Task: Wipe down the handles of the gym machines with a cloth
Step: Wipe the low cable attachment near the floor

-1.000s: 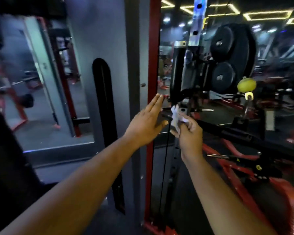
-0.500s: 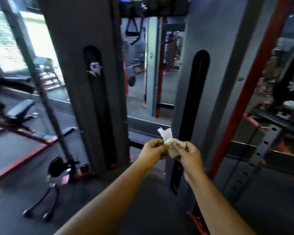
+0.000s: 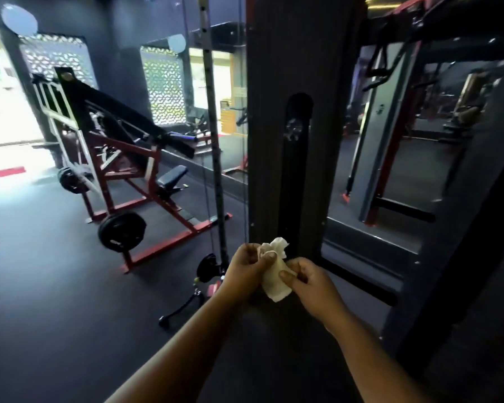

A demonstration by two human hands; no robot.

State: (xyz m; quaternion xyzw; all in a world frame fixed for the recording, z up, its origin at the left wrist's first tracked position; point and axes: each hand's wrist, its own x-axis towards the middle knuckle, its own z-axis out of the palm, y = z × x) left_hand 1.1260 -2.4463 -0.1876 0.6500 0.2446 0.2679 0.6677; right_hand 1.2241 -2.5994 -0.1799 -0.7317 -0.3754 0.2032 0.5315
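Both my hands hold a crumpled white cloth (image 3: 275, 274) in front of me, low in the head view. My left hand (image 3: 246, 267) grips its upper part with curled fingers. The lower part is pinched by my right hand (image 3: 310, 282) between thumb and fingers. Behind them stands the dark weight-stack column (image 3: 300, 146) of a cable machine. A black cable handle (image 3: 184, 306) hangs near the floor to the left, below a pulley (image 3: 208, 267) on a perforated upright (image 3: 213, 126). Neither hand touches a handle.
A red-framed plate-loaded machine (image 3: 122, 158) with black weight plates (image 3: 121, 231) stands on the dark floor at left. Mirrors and more racks (image 3: 390, 135) fill the right. Bright windows (image 3: 3, 91) lie at the far left. Another dark column (image 3: 460, 228) rises at right.
My view has swung left from the red rack with its weight plates to the cable column. My left hand, open a second ago, has joined my right hand on the cloth.
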